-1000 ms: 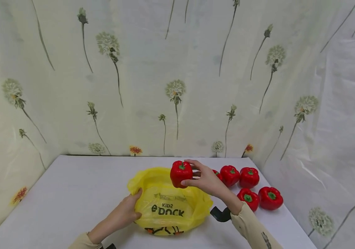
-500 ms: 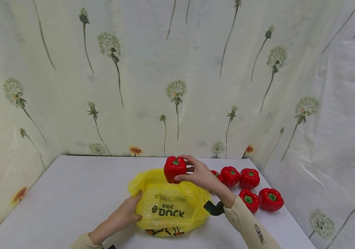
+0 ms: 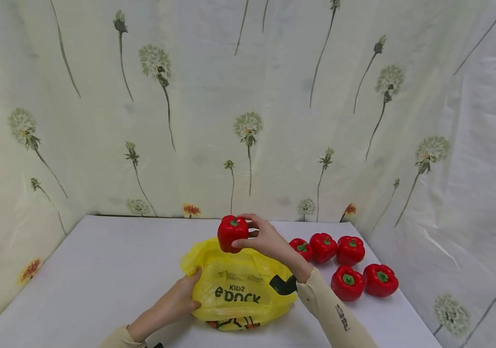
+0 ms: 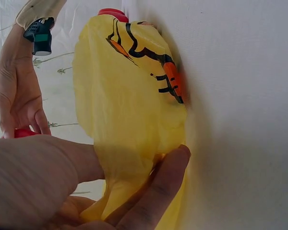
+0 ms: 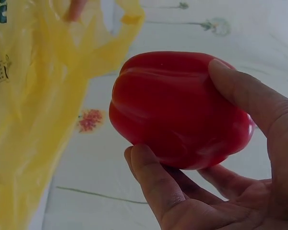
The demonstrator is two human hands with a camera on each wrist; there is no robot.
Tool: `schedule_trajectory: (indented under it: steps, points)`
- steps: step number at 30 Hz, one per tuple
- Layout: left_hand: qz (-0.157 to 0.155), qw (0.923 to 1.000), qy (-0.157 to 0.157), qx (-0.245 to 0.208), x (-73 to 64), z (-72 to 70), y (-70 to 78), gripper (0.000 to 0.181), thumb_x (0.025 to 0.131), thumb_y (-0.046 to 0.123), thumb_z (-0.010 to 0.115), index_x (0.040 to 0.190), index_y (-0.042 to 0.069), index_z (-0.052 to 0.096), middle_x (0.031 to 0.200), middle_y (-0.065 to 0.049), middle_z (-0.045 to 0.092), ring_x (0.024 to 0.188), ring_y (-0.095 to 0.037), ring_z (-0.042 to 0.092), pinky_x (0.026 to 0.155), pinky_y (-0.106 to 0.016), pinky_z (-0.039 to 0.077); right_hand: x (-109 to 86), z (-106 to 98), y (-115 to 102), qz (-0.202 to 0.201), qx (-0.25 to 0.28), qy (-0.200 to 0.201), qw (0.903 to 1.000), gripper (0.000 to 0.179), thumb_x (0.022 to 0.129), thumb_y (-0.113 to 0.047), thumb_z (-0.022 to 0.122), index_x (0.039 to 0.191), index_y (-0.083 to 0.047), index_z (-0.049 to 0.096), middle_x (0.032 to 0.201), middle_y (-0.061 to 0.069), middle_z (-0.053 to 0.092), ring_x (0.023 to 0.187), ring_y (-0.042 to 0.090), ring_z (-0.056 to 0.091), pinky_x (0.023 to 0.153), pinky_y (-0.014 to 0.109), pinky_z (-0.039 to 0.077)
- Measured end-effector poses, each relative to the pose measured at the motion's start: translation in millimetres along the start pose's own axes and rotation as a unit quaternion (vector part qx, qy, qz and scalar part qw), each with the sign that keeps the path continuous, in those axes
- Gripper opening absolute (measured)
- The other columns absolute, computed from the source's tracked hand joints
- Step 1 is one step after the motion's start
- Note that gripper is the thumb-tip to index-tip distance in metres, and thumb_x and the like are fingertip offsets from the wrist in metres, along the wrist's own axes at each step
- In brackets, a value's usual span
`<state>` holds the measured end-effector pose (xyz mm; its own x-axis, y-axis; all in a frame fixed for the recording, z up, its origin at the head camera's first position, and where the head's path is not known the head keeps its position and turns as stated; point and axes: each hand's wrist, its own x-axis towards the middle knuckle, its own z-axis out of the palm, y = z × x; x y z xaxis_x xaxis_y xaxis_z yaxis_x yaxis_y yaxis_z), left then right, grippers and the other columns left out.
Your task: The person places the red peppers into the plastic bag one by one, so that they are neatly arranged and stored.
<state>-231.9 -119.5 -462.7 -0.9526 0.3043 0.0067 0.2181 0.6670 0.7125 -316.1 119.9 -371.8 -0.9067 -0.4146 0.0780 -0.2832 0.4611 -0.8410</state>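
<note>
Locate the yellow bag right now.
In the head view, the yellow bag sits on the white table, low in the middle of the picture; the left hand grips its left side, and five red peppers stand to its right.

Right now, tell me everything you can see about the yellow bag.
The yellow bag looks like thin, slightly see-through plastic, soft and creased. It appears to rest on the white table, mouth open. Black lettering, including KIDS and DUCK, looks flipped in the head view, with a black and orange drawing nearer the person. The left hand grips the bag's left side. Whether anything lies inside cannot be made out.
</note>
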Motion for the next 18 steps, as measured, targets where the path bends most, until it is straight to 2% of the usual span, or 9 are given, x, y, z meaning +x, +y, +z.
schedule_trajectory:
  steps: [6,12,18]
  points:
    - [-0.001,1.0000,0.002,-0.002,-0.6,-0.4,1.0,0.084,0.070,-0.010,0.073,0.142,-0.015,0.030,0.148,-0.035,0.031,0.132,-0.046,0.040,0.103,-0.056,0.041,8.1,16,10,0.012,-0.001,-0.022,0.9997,0.076,0.075,-0.040,0.081,0.140,-0.023,0.044,0.125,0.005,0.059,0.110,0.024,0.058,0.087,0.038,0.056]
    - [0.001,1.0000,0.000,-0.005,-0.8,1.8,0.8,0.084,0.070,-0.012,0.073,0.142,-0.016,0.030,0.148,-0.034,0.030,0.135,-0.047,0.035,0.106,-0.058,0.035,14.8,29,18,0.022,-0.018,-0.034,0.9990,0.073,0.075,-0.035,0.081,0.136,-0.018,0.045,0.126,0.009,0.059,0.109,0.024,0.058,0.087,0.039,0.056]
    - [0.006,1.0000,-0.001,0.003,0.0,4.5,-1.0,0.084,0.070,-0.011,0.073,0.142,-0.017,0.030,0.148,-0.035,0.030,0.135,-0.049,0.034,0.106,-0.059,0.035,18.3,38,25,0.026,-0.015,-0.055,0.9981,0.069,0.076,-0.029,0.082,0.131,-0.015,0.043,0.126,0.014,0.057,0.103,0.025,0.062,0.088,0.040,0.056]
